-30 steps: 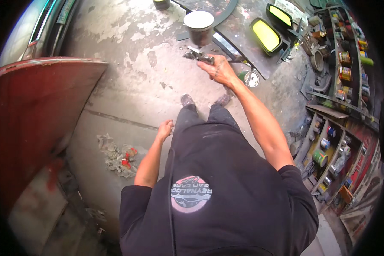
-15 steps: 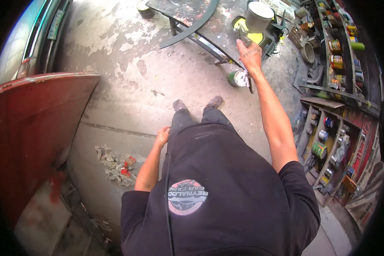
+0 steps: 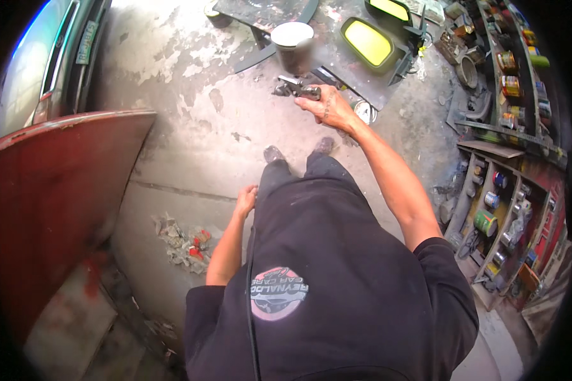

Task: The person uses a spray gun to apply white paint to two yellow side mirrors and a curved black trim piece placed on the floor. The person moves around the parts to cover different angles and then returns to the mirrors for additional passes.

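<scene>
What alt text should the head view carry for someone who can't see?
The person's right grip holds a spray gun with a white-topped cup; the left grip hangs by the thigh. Black-rimmed yellow parts lie ahead, a red panel stands left, and shelves of cans line the right.

Lettering in two main places. Lower centre: a round badge (image 3: 279, 293) on a dark shirt (image 3: 362, 273) — pinkish-red and grey, with pale capital letters across it and a smaller slanted script line, all upside down in this view. Upper left: large characters running sideways along a greenish plate (image 3: 86, 42) on a vehicle (image 3: 60, 60). Right edge: coloured labels on shelved cans (image 3: 486, 222) — print too small to read.
</scene>
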`<act>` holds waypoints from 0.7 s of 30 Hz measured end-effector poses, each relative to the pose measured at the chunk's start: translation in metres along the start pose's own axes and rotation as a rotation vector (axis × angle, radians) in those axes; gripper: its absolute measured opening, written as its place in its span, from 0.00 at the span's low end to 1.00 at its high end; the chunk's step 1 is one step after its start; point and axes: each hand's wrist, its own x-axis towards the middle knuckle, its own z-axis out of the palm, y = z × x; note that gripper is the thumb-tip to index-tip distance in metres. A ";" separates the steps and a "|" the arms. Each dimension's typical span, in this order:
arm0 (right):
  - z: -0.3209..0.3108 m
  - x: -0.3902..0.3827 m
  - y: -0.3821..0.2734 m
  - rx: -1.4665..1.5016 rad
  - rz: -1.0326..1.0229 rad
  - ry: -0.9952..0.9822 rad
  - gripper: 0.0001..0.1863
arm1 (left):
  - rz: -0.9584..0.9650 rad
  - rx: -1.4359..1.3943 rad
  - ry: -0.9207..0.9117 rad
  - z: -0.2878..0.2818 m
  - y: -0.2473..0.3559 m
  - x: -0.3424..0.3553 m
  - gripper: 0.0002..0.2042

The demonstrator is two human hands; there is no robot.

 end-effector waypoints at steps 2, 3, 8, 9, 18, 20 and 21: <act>-0.009 0.003 0.010 0.028 -0.007 0.006 0.18 | -0.130 -0.091 -0.037 0.002 0.013 -0.011 0.21; -0.017 0.005 0.014 0.016 0.003 0.054 0.18 | -0.147 -0.130 -0.023 0.005 0.015 -0.014 0.20; -0.076 0.022 0.045 -0.062 -0.014 0.415 0.19 | -0.031 -0.129 0.044 0.037 -0.012 -0.016 0.18; -0.088 0.024 0.046 -0.078 -0.017 0.502 0.19 | 0.032 -0.100 0.058 0.045 -0.018 -0.016 0.17; -0.105 0.026 0.083 0.016 0.064 0.669 0.24 | 0.061 -0.057 0.083 0.067 0.022 -0.053 0.16; -0.091 0.009 0.072 0.076 0.099 0.510 0.27 | 0.066 -0.030 0.094 0.071 0.030 -0.059 0.16; -0.078 0.003 0.074 0.097 0.070 0.444 0.26 | 0.057 -0.002 0.113 0.074 0.031 -0.059 0.16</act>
